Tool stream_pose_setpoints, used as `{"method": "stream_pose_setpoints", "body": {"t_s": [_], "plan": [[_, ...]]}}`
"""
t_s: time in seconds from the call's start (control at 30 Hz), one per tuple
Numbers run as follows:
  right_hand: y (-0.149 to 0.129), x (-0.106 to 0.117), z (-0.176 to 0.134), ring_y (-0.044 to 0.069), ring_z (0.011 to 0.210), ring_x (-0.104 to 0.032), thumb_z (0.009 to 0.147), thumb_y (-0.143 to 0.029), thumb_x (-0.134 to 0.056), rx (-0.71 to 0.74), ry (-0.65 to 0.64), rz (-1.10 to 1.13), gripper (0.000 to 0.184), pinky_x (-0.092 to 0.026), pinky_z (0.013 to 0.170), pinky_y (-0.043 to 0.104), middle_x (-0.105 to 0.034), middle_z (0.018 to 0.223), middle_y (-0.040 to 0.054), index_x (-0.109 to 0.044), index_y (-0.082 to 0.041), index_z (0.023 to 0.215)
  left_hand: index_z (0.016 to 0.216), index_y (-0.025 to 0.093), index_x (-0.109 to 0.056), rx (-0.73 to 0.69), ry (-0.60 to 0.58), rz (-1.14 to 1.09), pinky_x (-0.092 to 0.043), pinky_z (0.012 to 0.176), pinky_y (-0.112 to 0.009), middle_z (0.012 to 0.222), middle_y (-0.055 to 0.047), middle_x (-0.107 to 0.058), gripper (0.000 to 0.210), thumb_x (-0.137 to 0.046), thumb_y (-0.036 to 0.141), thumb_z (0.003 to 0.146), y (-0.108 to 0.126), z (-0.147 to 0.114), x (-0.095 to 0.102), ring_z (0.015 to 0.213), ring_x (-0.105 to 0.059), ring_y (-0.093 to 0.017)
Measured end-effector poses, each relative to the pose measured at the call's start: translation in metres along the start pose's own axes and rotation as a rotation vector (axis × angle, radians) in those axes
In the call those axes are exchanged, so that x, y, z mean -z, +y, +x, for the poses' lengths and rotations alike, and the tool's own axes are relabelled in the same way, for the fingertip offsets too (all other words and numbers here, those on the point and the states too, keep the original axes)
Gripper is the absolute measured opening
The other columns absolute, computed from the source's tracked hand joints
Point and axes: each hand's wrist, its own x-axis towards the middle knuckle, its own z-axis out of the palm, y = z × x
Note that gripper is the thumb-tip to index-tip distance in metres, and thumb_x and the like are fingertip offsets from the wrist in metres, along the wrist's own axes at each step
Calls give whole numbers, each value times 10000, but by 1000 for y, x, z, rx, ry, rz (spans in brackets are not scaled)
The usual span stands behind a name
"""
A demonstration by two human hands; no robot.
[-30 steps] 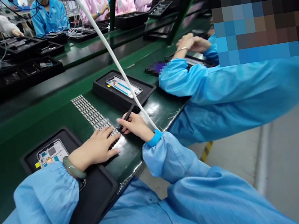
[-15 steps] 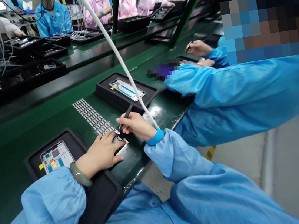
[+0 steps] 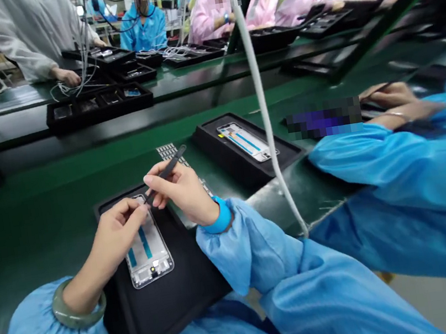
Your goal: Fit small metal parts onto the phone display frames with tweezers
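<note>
My right hand [image 3: 185, 192], with a blue band at the wrist, grips dark tweezers [image 3: 174, 160] slanting down to the left. Their tip is close to the pinched fingertips of my left hand [image 3: 119, 230]; whatever those fingers hold is too small to make out. Both hands are over the upper end of a silver phone frame [image 3: 158, 252] with blue strips. It lies in a black foam tray [image 3: 173, 314] at the bench's front edge. Behind my right hand, a sheet of small labels [image 3: 167, 152] is partly covered.
To the right, another black tray [image 3: 244, 169] carries a similar phone frame [image 3: 250, 146]. A white cable [image 3: 261, 100] hangs in front of it. A co-worker's blue sleeve [image 3: 351, 159] reaches in at right. Across the green bench stand more black trays [image 3: 101, 112].
Both hands have left the label sheet and moved left to the phone frame in the near tray. My left hand went from lying flat to a pinch. The view has shifted left.
</note>
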Motion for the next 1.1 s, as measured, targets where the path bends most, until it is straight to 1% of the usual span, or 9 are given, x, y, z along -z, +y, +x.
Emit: {"method": "stream_pose_setpoints", "body": {"t_s": [0.1,0.17,0.23,0.33,0.43,0.5,0.6,0.8,1.1], "plan": [[1,-11,1,67,445,-577,686,-360,-722,12,-79,-72,279,-501,425,165,-597,609,-43,-578,-155,810,642,170,-539,44,-3,48,-378,560,-227,580,37,-506,258,-565,396,764,-4,-2,12,566,-464,-102],[3,-13,2,80,460,-596,676,-363,-731,2,-112,-92,282,-517,434,176,-597,607,-39,-587,-150,791,622,174,-527,66,-73,119,-380,539,-234,568,34,-496,298,-535,424,784,-7,-3,21,544,-460,-107],[6,-11,5,95,470,-613,678,-364,-730,-18,-85,-51,280,-523,434,182,-597,589,-38,-582,-151,781,708,178,-571,39,-125,254,-416,559,-259,634,12,-546,310,-503,461,812,-13,-3,32,582,-505,-131],[13,-5,15,99,515,-641,679,-353,-733,-70,0,54,273,-538,474,175,-634,621,-20,-573,-151,770,1028,192,-570,-182,-39,589,-471,791,-378,977,-64,-618,358,-530,475,812,-33,-1,47,908,-577,-228],[22,-3,24,97,585,-664,663,-337,-749,-149,-8,115,276,-558,553,170,-656,660,-5,-585,-146,778,1184,194,-466,-393,-38,784,-307,1041,-515,1302,-118,-483,443,-545,437,822,-60,1,55,1285,-353,-301],[28,-4,28,96,609,-670,649,-333,-760,-196,-34,131,288,-560,575,165,-651,653,-10,-588,-145,785,1188,189,-438,-413,-81,789,-271,1074,-525,1357,-131,-429,416,-524,408,845,-74,-1,55,1353,-249,-296],[34,-11,30,98,615,-673,630,-325,-773,-234,-69,127,305,-562,578,163,-638,639,-24,-568,-149,771,1160,192,-434,-396,-67,761,-304,1066,-515,1360,-143,-408,370,-521,375,851,-83,-11,50,1345,-268,-293],[47,-29,27,131,540,-671,636,-330,-768,-241,-105,23,346,-555,481,186,-615,543,-38,-481,-166,739,1142,207,-426,-369,11,701,-352,1035,-517,1296,-133,-453,313,-511,304,857,-79,-36,44,1305,-336,-288],[56,-26,23,163,510,-670,665,-355,-754,-272,-140,-161,373,-562,456,232,-631,510,-8,-430,-176,714,1111,207,-470,-366,33,703,-321,1057,-513,1237,-103,-492,254,-488,261,864,-79,-37,46,1293,-350,-282]]}}
